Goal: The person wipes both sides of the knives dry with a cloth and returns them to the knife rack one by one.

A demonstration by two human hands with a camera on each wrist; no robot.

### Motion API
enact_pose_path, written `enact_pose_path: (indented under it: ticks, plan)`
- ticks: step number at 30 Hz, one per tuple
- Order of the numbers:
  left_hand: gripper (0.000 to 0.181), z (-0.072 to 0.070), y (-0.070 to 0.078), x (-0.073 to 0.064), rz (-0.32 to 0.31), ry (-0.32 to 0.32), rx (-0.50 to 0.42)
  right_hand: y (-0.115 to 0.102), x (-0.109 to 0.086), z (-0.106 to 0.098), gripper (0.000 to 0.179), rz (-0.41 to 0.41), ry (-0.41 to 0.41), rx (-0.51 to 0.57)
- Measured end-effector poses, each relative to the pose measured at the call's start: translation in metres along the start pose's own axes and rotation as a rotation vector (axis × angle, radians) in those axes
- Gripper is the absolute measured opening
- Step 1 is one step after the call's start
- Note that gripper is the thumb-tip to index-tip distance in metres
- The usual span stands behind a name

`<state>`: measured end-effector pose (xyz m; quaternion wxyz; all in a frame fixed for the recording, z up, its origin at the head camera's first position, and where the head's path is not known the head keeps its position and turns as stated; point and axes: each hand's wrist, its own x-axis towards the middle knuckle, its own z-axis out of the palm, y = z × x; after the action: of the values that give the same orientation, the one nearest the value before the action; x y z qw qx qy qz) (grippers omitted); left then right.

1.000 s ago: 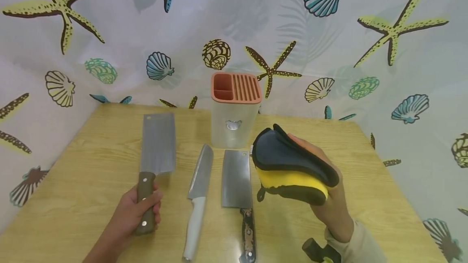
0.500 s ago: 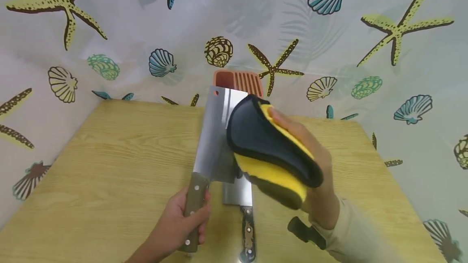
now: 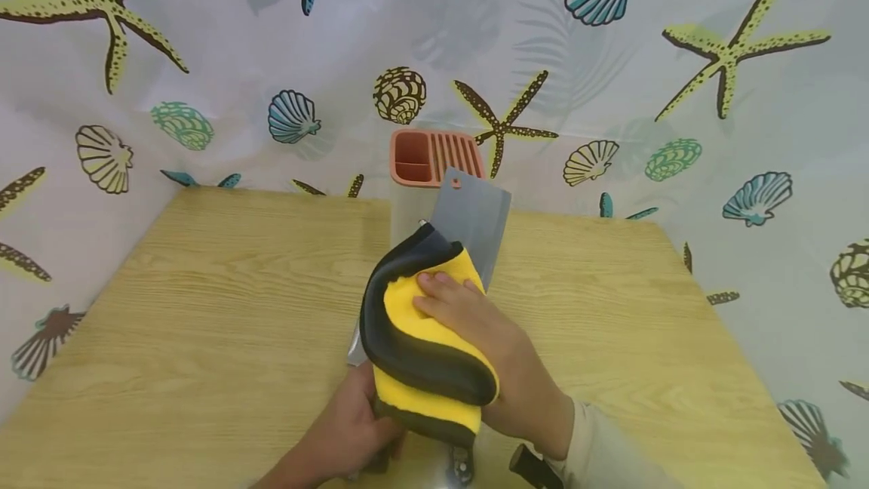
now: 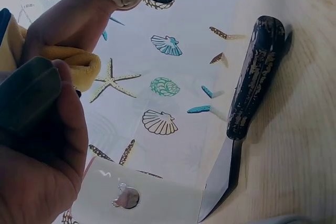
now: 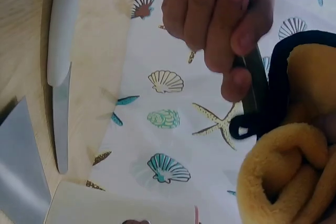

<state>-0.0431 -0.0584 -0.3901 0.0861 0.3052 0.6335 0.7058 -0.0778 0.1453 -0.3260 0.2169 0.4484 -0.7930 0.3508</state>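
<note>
My left hand (image 3: pixel 349 425) grips the handle of a cleaver (image 3: pixel 475 217) held up over the table, its broad blade tilted to the right at the top. The dull green handle (image 5: pixel 256 85) shows between my fingers in the right wrist view. My right hand (image 3: pixel 502 353) holds a folded yellow cloth (image 3: pixel 407 323) with dark edging against the blade. The cloth covers the lower blade in the head view, and only the top end with its hole shows. A small dark loop (image 5: pixel 244 128) hangs from the cloth's edge.
Beneath lie a second cleaver with a worn black handle (image 4: pixel 257 77) and a white-handled knife (image 5: pixel 63 30), both mostly hidden in the head view. A pale knife holder with a slotted orange top (image 3: pixel 437 134) stands at the back, against a shell-patterned sheet (image 3: pixel 448 36).
My left hand has brought the cleaver from the left side to the middle. My right hand has moved left with the cloth onto the blade, and the blade has tipped rightward.
</note>
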Motion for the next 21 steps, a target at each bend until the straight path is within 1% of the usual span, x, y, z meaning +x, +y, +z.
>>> enact_pose_path:
  ticks: [3,4,5,6,7,10,13,14,16,17,19,20,21]
  plan:
    - [0.023,0.002,-0.002,0.001,0.021,-0.025,-0.015,0.005,-0.001,-0.004,0.055,0.047,0.009,0.047]
    - [0.022,0.003,-0.002,0.002,0.015,-0.028,-0.022,0.007,-0.002,-0.004,0.056,0.069,0.008,0.065]
    - [0.022,0.003,-0.001,0.002,0.009,-0.031,-0.027,0.007,-0.003,-0.006,0.057,0.107,0.015,0.109]
    - [0.022,0.004,0.0,0.002,-0.009,-0.028,-0.031,0.008,-0.003,-0.005,0.056,0.132,0.014,0.123]
    - [0.022,0.005,0.001,0.002,-0.034,-0.02,-0.025,0.009,-0.004,-0.005,0.056,0.137,0.017,0.128]
    - [0.022,0.007,0.005,0.001,-0.101,-0.008,0.014,0.012,-0.002,-0.008,0.055,0.172,0.029,0.153]
    - [0.023,0.008,0.01,-0.002,-0.181,-0.018,0.033,0.02,0.004,-0.017,0.054,0.145,0.077,0.163]
    - [0.023,0.008,0.011,-0.003,-0.198,-0.028,0.033,0.024,0.007,-0.02,0.054,0.135,0.097,0.164]
    - [0.023,0.009,0.013,-0.004,-0.236,-0.048,0.014,0.032,0.01,-0.027,0.054,0.103,0.139,0.161]
    - [0.022,0.01,0.014,-0.005,-0.247,-0.055,0.009,0.037,0.012,-0.03,0.054,0.082,0.162,0.156]
    - [0.02,0.011,0.015,-0.005,-0.247,-0.067,0.014,0.046,0.014,-0.035,0.052,0.06,0.199,0.148]
    - [0.02,0.011,0.015,-0.005,-0.252,-0.071,0.018,0.05,0.015,-0.038,0.05,0.057,0.219,0.142]
    - [0.02,0.012,0.015,-0.006,-0.263,-0.073,0.019,0.055,0.016,-0.042,0.048,0.063,0.239,0.16]
